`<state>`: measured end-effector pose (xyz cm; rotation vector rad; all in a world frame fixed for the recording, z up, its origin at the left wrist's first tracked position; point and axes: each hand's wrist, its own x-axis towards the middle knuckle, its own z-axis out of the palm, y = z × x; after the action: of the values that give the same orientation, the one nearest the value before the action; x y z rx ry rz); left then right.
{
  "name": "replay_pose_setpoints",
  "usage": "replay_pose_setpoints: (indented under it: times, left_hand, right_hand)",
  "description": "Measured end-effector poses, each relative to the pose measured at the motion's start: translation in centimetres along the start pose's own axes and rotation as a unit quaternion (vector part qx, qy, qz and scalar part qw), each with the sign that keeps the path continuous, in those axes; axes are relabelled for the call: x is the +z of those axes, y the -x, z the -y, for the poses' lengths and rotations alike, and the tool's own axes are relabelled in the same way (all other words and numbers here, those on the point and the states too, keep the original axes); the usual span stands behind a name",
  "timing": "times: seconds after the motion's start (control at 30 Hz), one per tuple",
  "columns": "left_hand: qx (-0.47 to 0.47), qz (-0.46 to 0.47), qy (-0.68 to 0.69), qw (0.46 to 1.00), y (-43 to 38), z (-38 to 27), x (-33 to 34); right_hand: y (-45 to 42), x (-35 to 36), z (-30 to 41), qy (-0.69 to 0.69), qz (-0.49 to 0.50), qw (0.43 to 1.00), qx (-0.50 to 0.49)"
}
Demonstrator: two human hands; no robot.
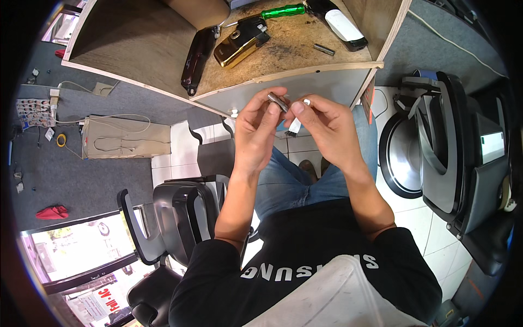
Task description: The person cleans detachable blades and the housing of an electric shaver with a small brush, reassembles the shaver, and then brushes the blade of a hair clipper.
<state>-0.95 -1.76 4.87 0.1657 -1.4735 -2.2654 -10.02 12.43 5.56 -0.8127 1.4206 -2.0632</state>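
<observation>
Between the thumb and fingers of my left hand [259, 126] is a small dark metal clipper blade [278, 102]. My right hand [327, 126] pinches a small white cleaning brush [296, 122], its black bristles pointing down toward my lap. Both hands are close together just in front of the wooden shelf's edge. On the worn shelf [286, 61] lie a gold hair clipper [237, 45], a dark maroon clipper [199, 61] and a black and white clipper [341, 24]. A screwdriver with a green handle [284, 11] lies behind them. Another small metal blade [324, 49] rests near the right.
A black barber chair [445, 135] with a round metal base stands to the right. Another black chair [184, 220] is at the left. Beyond it are a cardboard box [126, 137], cables and a red cloth [52, 212]. A white knob [233, 113] projects below the shelf.
</observation>
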Motion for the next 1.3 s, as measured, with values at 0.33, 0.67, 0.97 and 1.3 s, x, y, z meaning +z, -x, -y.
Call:
replay_pose_setpoints:
  times: [0.33, 0.67, 0.97, 1.3]
  left_hand:
    - [0.022, -0.035, -0.015, 0.999, -0.2, -0.5, 0.6]
    - [0.027, 0.000, -0.136, 0.990, 0.3, 0.3, 0.6]
    - [0.018, 0.011, -0.137, 0.990, 0.2, 0.2, 0.2]
    - [-0.002, 0.016, -0.052, 0.999, 0.0, 0.4, -0.6]
  right_hand:
    - [0.2, -0.8, 1.0, 0.138, -0.166, 0.972, -0.094]
    - [-0.9, -0.4, 0.5, 0.037, -0.157, 0.982, -0.100]
    - [-1.2, -0.4, 0.0, 0.104, -0.180, 0.963, -0.172]
    - [-0.8, -0.1, 0.7, 0.046, -0.196, 0.966, -0.161]
